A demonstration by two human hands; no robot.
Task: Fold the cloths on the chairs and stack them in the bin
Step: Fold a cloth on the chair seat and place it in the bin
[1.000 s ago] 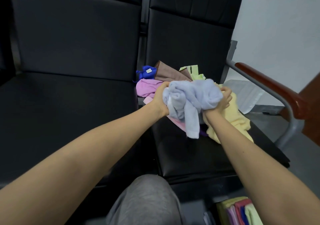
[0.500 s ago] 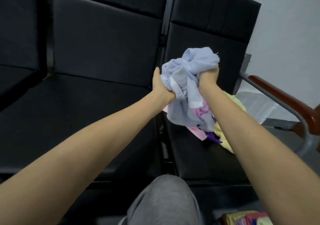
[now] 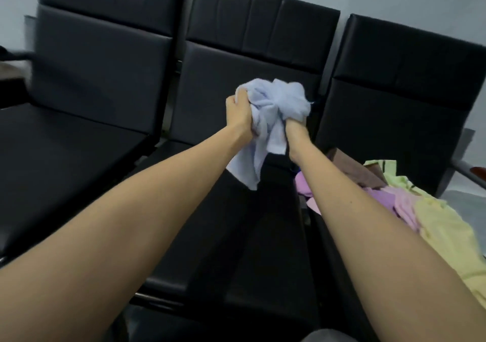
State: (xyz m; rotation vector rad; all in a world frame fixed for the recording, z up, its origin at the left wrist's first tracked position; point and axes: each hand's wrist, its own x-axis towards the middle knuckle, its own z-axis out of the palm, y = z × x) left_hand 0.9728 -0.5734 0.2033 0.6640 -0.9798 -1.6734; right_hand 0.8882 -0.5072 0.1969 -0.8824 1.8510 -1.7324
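A crumpled light blue cloth (image 3: 271, 115) hangs in the air in front of the middle chair's backrest. My left hand (image 3: 240, 116) grips its left side and my right hand (image 3: 294, 129) grips its right side, with a loose end drooping down between my wrists. On the right chair's seat lies a heap of other cloths: a yellow cloth (image 3: 447, 236), a pink cloth (image 3: 399, 204), a purple cloth (image 3: 302, 186), a brown cloth (image 3: 352, 168) and a pale green cloth (image 3: 386, 170). The bin is out of view.
Three black padded chairs stand in a row: the left chair (image 3: 86, 131), the middle chair (image 3: 236, 236) and the right chair (image 3: 407, 104). A metal armrest with a wooden top (image 3: 470, 174) sticks out at the far right. A grey wall is behind.
Both hands lifted the light blue cloth off the heap and carried it left, over the middle chair. The view swung left and up, and the bin left the frame.
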